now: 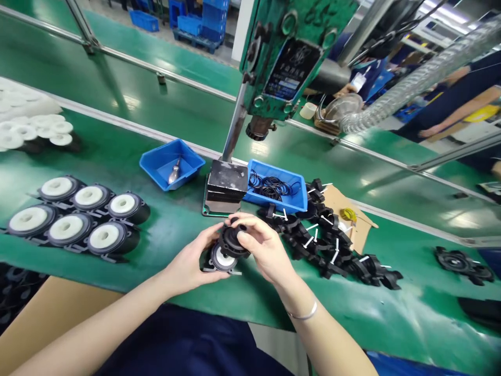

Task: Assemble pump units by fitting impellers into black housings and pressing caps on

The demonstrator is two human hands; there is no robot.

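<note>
My left hand (191, 263) is closed round a black cylindrical housing (207, 259) with a white round core (223, 259) at its top. Tilted over that core is a round black cap (231, 240), gripped between the thumb and fingers of my right hand (264, 243). Part of the core shows below the cap; the cap's underside is hidden. Both hands are just in front of the press base (227, 180). On the left stand several similar housings with white cores (66, 228) in two rows.
A green press head (289, 57) hangs above. Blue bins hold a screwdriver (174, 171) and black rubber rings (274, 187). Black caps with white pins (332, 240) lie heaped at right beside cardboard (348, 214). White discs (35, 128) are at far left. Other people work beyond the rail.
</note>
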